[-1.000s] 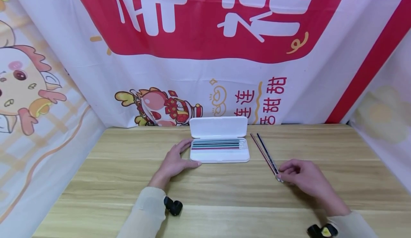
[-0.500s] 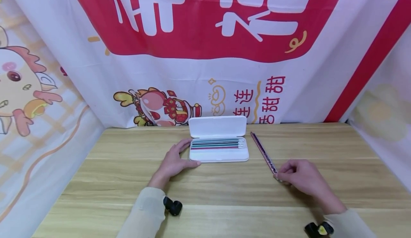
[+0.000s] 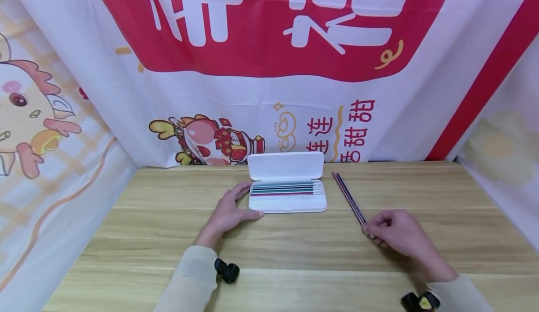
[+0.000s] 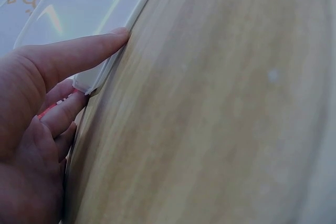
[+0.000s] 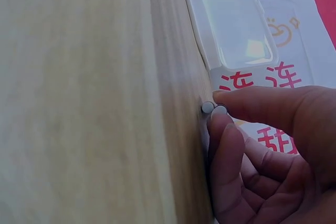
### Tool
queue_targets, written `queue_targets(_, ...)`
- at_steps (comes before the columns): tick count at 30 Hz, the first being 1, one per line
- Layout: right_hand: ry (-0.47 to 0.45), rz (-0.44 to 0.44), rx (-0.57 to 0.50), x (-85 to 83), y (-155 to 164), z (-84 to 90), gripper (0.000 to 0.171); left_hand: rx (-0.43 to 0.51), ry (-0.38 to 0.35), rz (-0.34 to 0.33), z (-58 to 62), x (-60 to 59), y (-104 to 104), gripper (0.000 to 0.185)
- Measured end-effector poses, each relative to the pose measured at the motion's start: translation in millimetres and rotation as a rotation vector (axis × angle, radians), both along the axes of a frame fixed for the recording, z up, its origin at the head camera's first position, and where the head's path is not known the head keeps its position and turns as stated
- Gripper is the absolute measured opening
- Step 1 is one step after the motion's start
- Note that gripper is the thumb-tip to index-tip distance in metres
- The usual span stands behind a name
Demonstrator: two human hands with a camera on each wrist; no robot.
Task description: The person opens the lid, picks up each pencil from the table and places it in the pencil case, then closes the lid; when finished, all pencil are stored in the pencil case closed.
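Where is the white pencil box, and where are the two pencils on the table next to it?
white pencil box (image 3: pixel 287 204), head view, on the front wall of its tray.
two pencils (image 3: pixel 348 198), head view, on the middle of their shafts.
right hand (image 3: pixel 397 233), head view, on its back; it pinches the pencils' near ends.

One open white pencil case (image 3: pixel 287 188) sits on one wooden table (image 3: pixel 126 237), holding about five pencils (image 3: pixel 286 190), though the exact number is hard to tell. Two more pencils (image 3: pixel 348 198) lie beside it. Two hands appear: left hand (image 3: pixel 227 214), right hand (image 3: pixel 400 235).
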State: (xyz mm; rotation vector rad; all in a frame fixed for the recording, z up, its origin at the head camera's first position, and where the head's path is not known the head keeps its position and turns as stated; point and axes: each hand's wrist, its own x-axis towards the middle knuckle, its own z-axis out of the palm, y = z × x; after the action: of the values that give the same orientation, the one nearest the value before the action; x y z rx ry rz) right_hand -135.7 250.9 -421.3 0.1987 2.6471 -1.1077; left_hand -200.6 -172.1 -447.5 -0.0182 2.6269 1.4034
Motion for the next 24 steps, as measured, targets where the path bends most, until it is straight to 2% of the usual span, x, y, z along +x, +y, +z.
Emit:
queue_targets(8,0.020,-0.020,-0.044,1.0,2,2.6,0.022,-0.005,0.005,-0.002,2.0,1.5,0,0.090)
queue_targets(14,0.065,-0.025,-0.077,0.4,8,6.9,0.027,-0.007,0.009,-0.003,4.2,3.2,1,0.089)
queue_targets(24,0.093,-0.044,-0.051,1.0,17,20.1,0.033,-0.003,-0.004,0.001,5.1,4.6,2,0.091)
